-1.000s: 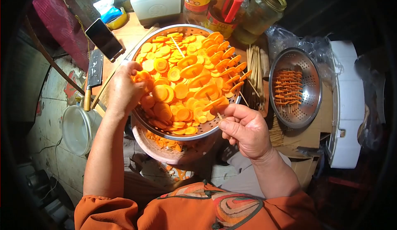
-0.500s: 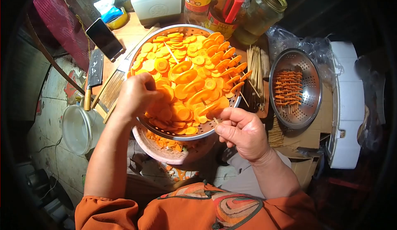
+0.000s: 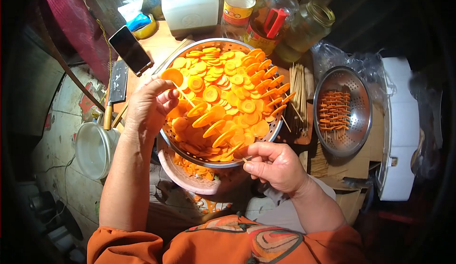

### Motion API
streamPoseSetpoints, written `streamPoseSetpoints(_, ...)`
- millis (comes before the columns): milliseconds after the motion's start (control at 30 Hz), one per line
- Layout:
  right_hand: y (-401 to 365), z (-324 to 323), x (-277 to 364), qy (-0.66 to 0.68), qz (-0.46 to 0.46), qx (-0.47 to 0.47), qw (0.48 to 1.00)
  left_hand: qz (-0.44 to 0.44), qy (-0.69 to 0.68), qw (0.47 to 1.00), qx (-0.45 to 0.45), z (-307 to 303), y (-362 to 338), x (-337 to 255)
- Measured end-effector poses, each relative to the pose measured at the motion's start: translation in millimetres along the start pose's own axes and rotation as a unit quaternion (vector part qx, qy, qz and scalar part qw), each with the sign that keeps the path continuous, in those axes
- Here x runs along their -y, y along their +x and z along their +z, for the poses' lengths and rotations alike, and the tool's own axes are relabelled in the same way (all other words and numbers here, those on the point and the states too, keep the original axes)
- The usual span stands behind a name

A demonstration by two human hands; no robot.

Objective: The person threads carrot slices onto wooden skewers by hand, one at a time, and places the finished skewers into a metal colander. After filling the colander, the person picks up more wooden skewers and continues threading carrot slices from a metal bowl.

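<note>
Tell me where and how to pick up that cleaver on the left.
Take the cleaver by its wooden handle, coming from the near side. The slim handle points back toward the wearer and nothing lies over it, while the wide blade points away. The left hand is nearer and probably suits best, once it is free.

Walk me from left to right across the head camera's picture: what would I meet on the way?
Whitish plastic tub → left hand → large metal colander of orange slices → right hand → smaller metal colander holding skewered slices → long white panel.
</note>
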State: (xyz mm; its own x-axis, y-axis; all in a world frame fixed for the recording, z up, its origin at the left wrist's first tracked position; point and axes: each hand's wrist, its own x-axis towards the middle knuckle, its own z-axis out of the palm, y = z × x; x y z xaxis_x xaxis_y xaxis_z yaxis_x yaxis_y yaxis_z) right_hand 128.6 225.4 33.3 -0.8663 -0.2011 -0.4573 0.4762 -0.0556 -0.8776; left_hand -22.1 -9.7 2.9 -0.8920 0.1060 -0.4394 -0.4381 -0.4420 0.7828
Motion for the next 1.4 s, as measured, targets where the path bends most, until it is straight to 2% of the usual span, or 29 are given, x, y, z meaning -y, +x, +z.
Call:
streamPoseSetpoints(367,1,2,-5,0.010,-0.015,0.005,1.000,-0.003,-0.038,0.999,-0.017,-4,4,8)
streamPoseSetpoints(633,0,2,-4,0.022,-0.018,-0.004,1.000,0.079,-0.026,0.993,0.089,12,-9,22)
streamPoseSetpoints(767,1,3,-6,0.027,-0.025,-0.025,0.999,0.040,-0.014,0.995,0.086,16,-16,32)
streamPoseSetpoints(1233,2,0,-5,0.028,-0.022,-0.021,0.999,0.031,0.013,0.997,0.071,18,-15,29)
streamPoseSetpoints(1367,3,-1,-4,0.038,-0.014,-0.052,0.998,0.037,0.069,0.995,0.054,15,-10,19)
streamPoseSetpoints(1400,2,-3,-4,0.044,-0.017,-0.056,0.997,0.067,0.180,0.980,0.049,5,0,24)
